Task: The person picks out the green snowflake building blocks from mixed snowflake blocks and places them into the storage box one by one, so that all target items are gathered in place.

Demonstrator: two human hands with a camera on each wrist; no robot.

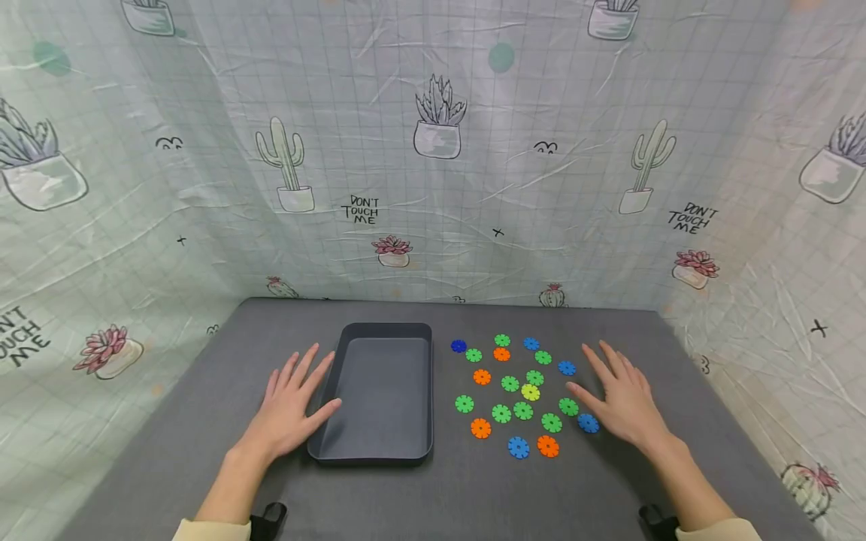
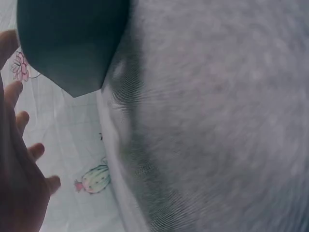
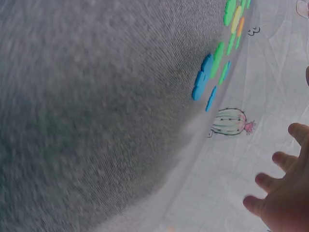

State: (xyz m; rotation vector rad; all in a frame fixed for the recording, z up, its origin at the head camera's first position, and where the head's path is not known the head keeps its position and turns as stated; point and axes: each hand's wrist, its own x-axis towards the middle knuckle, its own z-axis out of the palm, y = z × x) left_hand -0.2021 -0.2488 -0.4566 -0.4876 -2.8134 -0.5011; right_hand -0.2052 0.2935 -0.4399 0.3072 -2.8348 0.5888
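My left hand is spread at the left side of a dark grey rectangular tray, its thumb overlapping the tray's edge in the head view. Nothing is in its fingers. Right of the tray lie several flat notched plastic discs: green, orange, blue and one yellow. My right hand, fingers apart and holding nothing, is just right of these discs, nearest a blue disc. In the right wrist view, the right hand shows at the lower right, away from the blue disc.
The discs and tray stand on a dark grey table. Behind and beside it hangs a pale sheet printed with potted cacti. A black wrist strap shows by the left sleeve, another strap by the right.
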